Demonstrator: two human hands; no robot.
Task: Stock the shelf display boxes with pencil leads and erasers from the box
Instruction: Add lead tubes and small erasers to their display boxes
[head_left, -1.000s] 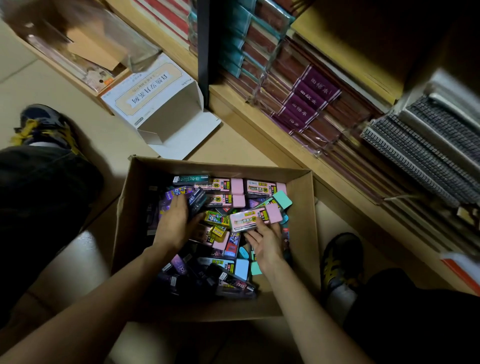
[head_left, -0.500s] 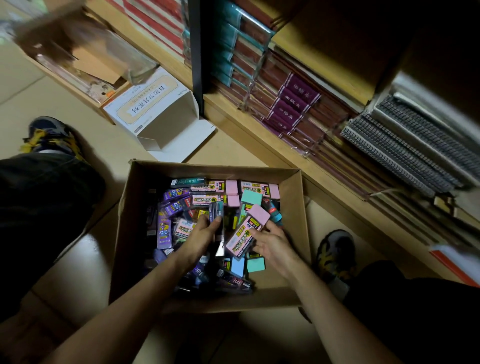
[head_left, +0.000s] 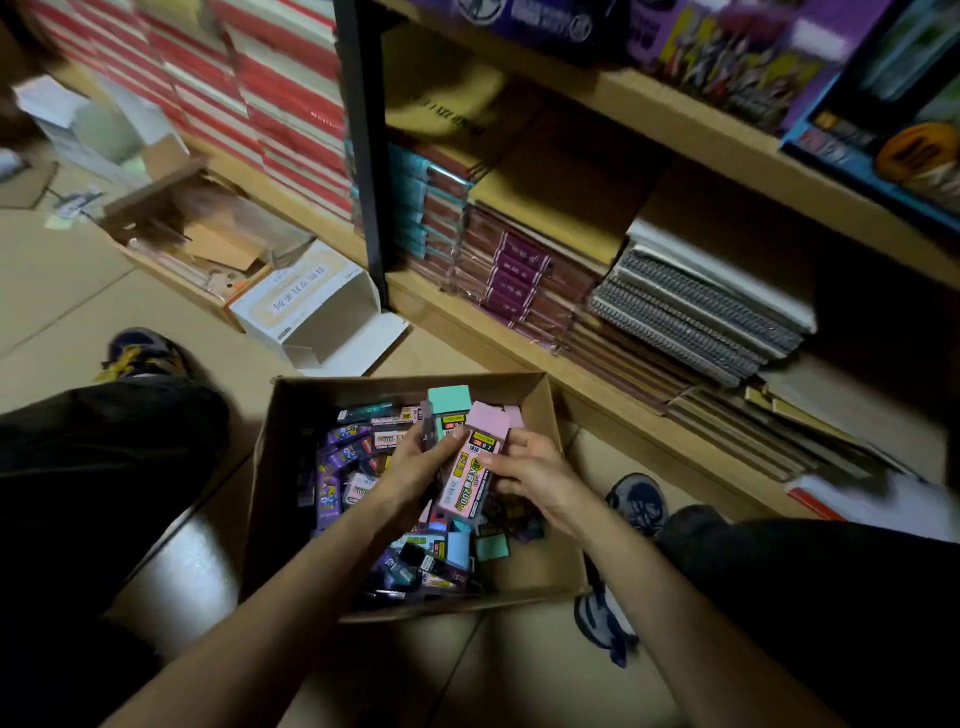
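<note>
Fingers of the right hand pinch the right edge of a pink lead pack: thumb on the printed face, the others curled behind. Fingers of the left hand are curled round the left edge of the same pack, so both hands hold it together. The pack stands nearly upright, a bit tilted, w/ the pink cap at top.

Behind it the left hand also grips a teal pack, its top sticking out above the pink one. Maybe one more dark pack is at the left side of this stack, but I cannot tell for sure.

All this is lifted above the middle of the cardboard box. Inside the box lie many loose packs, purple, pink, teal and black, mixed w/o order.

The box sits on the floor between my two shoes, near the low wooden shelf. An open white carton lies on the floor just beside the black shelf post. On the shelf are spiral notebooks etc., blurred.
</note>
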